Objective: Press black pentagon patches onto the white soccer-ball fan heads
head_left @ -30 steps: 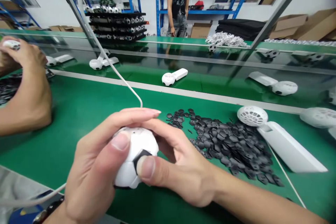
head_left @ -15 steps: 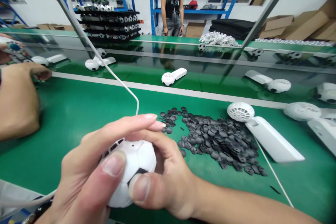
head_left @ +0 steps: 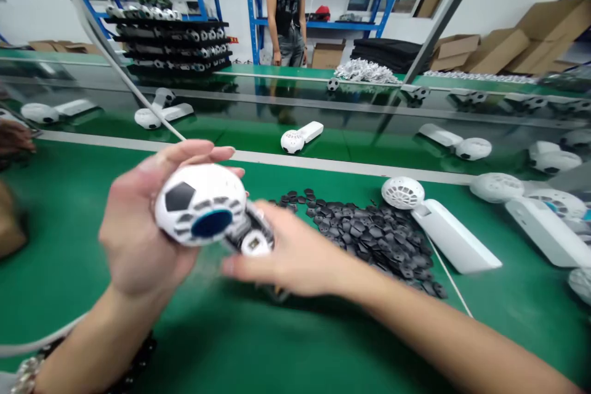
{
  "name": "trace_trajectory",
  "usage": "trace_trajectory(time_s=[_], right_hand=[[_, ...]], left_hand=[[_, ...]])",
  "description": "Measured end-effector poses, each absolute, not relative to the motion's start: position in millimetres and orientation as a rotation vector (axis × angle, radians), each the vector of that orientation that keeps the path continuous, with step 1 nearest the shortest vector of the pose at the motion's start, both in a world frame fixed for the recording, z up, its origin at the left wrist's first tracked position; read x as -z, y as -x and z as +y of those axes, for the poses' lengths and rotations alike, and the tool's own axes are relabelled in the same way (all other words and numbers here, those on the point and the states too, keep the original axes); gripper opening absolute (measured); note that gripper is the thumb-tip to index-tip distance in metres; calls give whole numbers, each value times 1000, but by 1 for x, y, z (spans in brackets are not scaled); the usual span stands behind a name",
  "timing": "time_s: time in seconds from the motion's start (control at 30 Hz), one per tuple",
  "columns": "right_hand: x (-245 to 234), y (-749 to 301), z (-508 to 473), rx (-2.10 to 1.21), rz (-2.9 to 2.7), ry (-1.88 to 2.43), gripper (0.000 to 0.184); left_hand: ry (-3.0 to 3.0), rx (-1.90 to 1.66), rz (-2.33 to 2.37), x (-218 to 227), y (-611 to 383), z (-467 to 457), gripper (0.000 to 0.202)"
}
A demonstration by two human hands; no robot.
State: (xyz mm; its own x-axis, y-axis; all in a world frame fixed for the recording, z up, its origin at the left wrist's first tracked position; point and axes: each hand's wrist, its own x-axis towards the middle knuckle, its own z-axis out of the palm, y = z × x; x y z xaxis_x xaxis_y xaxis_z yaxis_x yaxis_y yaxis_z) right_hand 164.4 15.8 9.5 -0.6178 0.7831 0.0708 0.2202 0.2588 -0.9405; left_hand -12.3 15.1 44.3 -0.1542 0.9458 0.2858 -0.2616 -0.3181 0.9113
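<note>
Between my hands is a white handheld fan (head_left: 210, 188) with a football-patterned round head, a black pentagon and a dark blue disc on its near face. My left hand (head_left: 138, 221) is wrapped round the head from the left. My right hand (head_left: 295, 249) grips the fan's dark, opened handle part, where a small white piece shows; this area is blurred. Just beyond my right hand lies a spread pile of black pentagon pieces (head_left: 369, 234) on the green work surface (head_left: 221, 345). To its right rests another white fan (head_left: 455, 234) with a grilled head.
Several white fans, one a fan (head_left: 300, 136) in the middle, lie on the green belt beyond a pale strip (head_left: 323, 164). A white cable (head_left: 111, 61) hangs at left. A co-worker's hand (head_left: 16, 138) is at far left; a person (head_left: 286, 12) stands behind.
The fan has been raised and turned, so its blue disc and opened handle now show. My right hand has shifted from the ball head to the handle. The view has swung slightly right.
</note>
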Motion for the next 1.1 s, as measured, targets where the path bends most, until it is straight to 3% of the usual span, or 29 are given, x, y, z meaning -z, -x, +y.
trace_trajectory(time_s=[0.07,0.13,0.23,0.3,0.37,0.5,0.63,0.8,0.87,0.93,1.1], right_hand=[[-26,-182,26,-687,-2228,1252,44],[-39,-199,37,6,-2434,1317,40],[-43,-214,52,446,-2399,1285,51],[-36,-218,60,323,-2183,1413,61],[-25,-219,67,-37,-2091,1586,66],[-5,-210,67,-758,-2383,1569,24],[4,-196,55,-860,-2481,1415,9],[1,-195,54,-957,-2367,1352,12],[-4,-197,57,-1038,-2184,1331,9],[-11,-197,58,-1209,-1872,1228,9],[-27,-189,45,-1476,-1424,961,15]], left_hand=[[-1194,-1467,938,-34,8,25,43],[-1268,-1061,941,-24,5,31,52],[-1246,-699,883,-14,1,34,51],[-1098,-741,863,-13,-1,34,45],[-910,-866,888,-12,-1,34,42],[-815,-1045,1047,-7,6,36,31],[-884,-1046,1085,-5,13,38,33],[-910,-1047,1074,-7,16,36,68],[-880,-1043,1058,-6,16,34,71],[-850,-1041,987,-5,16,32,62],[-844,-1044,832,-5,15,30,12]])
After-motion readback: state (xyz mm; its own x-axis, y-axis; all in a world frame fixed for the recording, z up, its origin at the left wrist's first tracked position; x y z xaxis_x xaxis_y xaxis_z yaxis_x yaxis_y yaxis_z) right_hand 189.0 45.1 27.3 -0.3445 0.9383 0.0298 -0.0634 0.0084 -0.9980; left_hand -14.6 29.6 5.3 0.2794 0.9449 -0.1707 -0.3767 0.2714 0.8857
